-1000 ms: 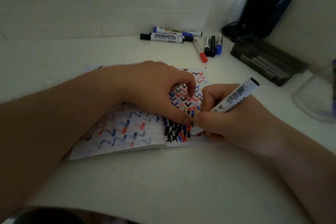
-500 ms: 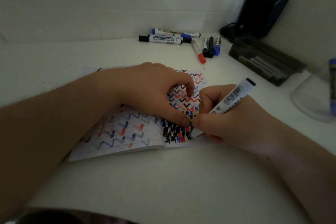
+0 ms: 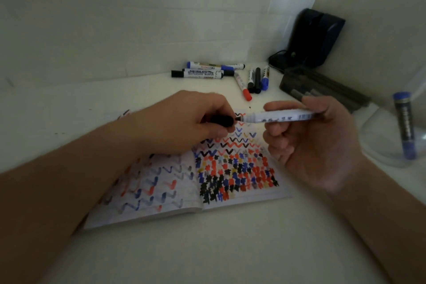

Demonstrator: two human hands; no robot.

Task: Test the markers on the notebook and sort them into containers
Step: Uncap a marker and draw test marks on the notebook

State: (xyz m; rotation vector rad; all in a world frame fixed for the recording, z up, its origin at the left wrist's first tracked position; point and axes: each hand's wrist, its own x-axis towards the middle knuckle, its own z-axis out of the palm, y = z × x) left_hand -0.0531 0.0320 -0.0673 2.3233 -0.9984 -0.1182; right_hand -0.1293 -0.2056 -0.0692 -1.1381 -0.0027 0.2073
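Left hand (image 3: pixel 198 120) pinching black cap (image 3: pixel 222 120) | right hand (image 3: pixel 309 143) gripping marker (image 3: pixel 281 116) above notebook (image 3: pixel 207 182); risk: misaligned cap, inked fingers

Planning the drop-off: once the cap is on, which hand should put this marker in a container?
Right, probably: the right hand already grips the marker, and both the dark tray and clear container sit on its side.
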